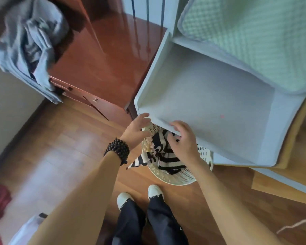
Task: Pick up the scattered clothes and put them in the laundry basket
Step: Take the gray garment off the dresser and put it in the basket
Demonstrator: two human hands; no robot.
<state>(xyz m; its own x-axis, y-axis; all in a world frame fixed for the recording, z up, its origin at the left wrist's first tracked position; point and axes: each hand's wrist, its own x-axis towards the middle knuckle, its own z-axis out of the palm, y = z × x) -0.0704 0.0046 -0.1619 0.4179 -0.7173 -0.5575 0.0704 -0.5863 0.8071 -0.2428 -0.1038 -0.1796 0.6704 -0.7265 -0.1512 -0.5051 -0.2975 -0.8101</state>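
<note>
Both forearms are bare, with no sleeves showing anywhere along them. The left hand (137,130) has a chunky bracelet (117,150) of dark round beads at the wrist, wound in several loops, one small strand end hanging off it. The right hand (183,141) carries no ring, watch or band that can be seen. Lower down, the legs are in loose dark trousers (148,220) with frayed hems. The shoes (140,195) are white with rounded toe caps, partly covered by the trouser hems.

No legible text, labels or numbers anywhere.
</note>
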